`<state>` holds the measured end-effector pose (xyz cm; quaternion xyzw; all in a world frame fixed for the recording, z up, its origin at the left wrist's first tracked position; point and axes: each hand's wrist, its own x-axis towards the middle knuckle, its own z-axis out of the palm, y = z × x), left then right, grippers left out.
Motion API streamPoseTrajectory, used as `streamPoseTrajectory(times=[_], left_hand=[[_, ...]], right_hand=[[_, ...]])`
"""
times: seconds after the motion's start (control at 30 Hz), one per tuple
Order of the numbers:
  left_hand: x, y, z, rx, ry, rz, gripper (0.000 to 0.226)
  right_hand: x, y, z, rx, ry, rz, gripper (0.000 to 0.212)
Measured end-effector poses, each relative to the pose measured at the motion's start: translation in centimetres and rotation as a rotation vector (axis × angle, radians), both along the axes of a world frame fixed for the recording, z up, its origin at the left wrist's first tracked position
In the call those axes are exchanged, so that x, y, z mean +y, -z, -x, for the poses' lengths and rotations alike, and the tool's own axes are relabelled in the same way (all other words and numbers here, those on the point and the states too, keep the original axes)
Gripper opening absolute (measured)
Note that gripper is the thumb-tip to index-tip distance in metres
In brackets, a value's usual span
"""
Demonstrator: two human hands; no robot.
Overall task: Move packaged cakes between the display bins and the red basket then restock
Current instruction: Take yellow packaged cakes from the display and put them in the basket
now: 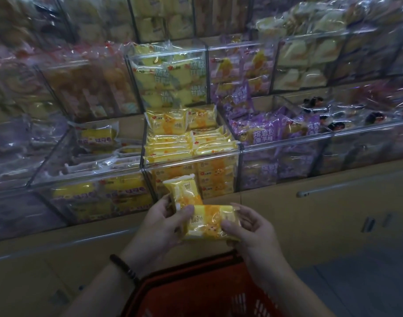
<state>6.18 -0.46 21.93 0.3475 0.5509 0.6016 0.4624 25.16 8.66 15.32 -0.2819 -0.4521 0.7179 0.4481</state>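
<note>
While we stand facing the clear display bins, our left hand [159, 223] and right hand [248, 232] meet in front of us, just above the red basket [191, 291], each gripping yellow packaged cake. Our left hand holds a tilted packet [185, 191] that leans up and to the left, with the fingers curled behind it; the thumb of that hand presses on the left end of a flat packet [209, 221] lying crosswise below it. Our right hand pinches the right end of the flat packet between thumb and curled fingers, so both hands share it. The two packets touch where the tilted one meets the top edge of the flat one. Directly beyond them is the middle bin [191, 160], packed with rows of matching yellow packets, some standing on edge and a few lying on top at the back. To its right, purple packets [276, 131] fill the neighbouring bin, and the left bin [93, 179] holds yellow packets with red lettering. A dark beaded bracelet [125, 268] circles our left wrist. Below the bins runs a tan cabinet [310, 213]. We cannot see what lies in the basket.
</note>
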Motion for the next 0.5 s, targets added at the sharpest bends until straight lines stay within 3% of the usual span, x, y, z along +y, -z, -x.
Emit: streamPoseTrajectory(times=[0.1, 0.2, 0.27, 0.37, 0.5], left_hand=[[-0.2, -0.8, 0.7, 0.155, 0.101, 0.052, 0.054], [-0.1, -1.6, 0.3, 0.263, 0.164, 0.088, 0.056], [0.0, -2.1, -0.1, 0.278, 0.182, 0.082, 0.057], [0.0, -3.0, 0.0, 0.368, 0.156, 0.057, 0.066], [-0.3, -5.7, 1.2, 0.552, 0.219, 0.089, 0.058]], right_hand=[[0.2, -1.2, -0.3, 0.199, 0.061, 0.073, 0.063], [0.3, -2.6, 0.0, 0.405, 0.101, 0.095, 0.084], [-0.2, -3.2, 0.7, 0.307, 0.095, 0.019, 0.079], [-1.6, -3.6, 1.5, -0.006, 0.006, -0.136, 0.069], [0.1, -6.2, 0.8, -0.115, 0.037, -0.392, 0.06]])
